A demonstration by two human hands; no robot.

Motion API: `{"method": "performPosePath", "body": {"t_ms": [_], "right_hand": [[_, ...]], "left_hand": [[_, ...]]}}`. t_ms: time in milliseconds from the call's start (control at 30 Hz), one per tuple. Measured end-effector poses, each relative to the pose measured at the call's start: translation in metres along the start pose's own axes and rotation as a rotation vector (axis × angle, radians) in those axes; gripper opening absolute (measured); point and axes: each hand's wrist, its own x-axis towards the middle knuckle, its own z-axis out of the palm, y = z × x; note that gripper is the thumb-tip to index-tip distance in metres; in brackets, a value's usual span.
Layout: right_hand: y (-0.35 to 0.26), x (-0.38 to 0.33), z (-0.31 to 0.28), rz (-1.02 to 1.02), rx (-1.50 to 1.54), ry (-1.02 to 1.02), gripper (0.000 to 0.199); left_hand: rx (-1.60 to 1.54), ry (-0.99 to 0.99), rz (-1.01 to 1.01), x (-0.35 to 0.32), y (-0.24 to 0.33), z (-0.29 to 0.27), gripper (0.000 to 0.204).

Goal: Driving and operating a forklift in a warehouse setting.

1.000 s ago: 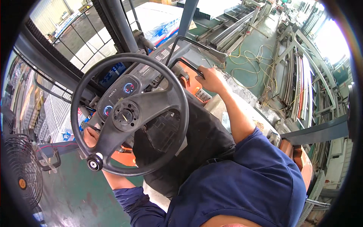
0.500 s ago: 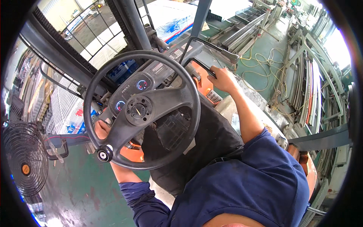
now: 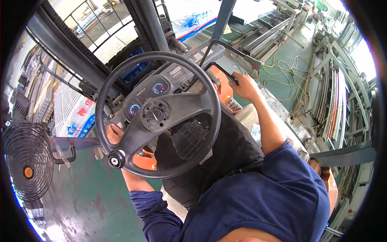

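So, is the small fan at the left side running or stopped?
Cannot tell. The fan shows only its round wire guard and orange hub; the blades behind it are not distinct enough to show motion or rest.

Round blue-lit gauges (image 3: 146, 97) behind the wheel

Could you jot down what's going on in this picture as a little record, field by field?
Place: driver's seat of a forklift, workshop with green floor
Left hand: behind the steering wheel rim, near the spinner knob
Right hand: fingers closed on a black control lever
Dashboard: two round gauges
Nearby: cage fan at left, yellow cables on the floor
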Motion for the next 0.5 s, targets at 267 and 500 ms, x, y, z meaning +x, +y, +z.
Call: {"method": "performPosePath", "body": {"t_ms": [267,500], "right_hand": [[-0.004,0.006,0.003,-0.062,0.018,0.069,0.033],[0.035,0.011,0.029,-0.187,0.034,0.205,0.035]], "left_hand": [[0.018,0.033,0.05,-0.004,-0.007,-0.005,0.018],[0.159,0.039,0.007,-0.091,0.003,-0.005,0.018]]}}
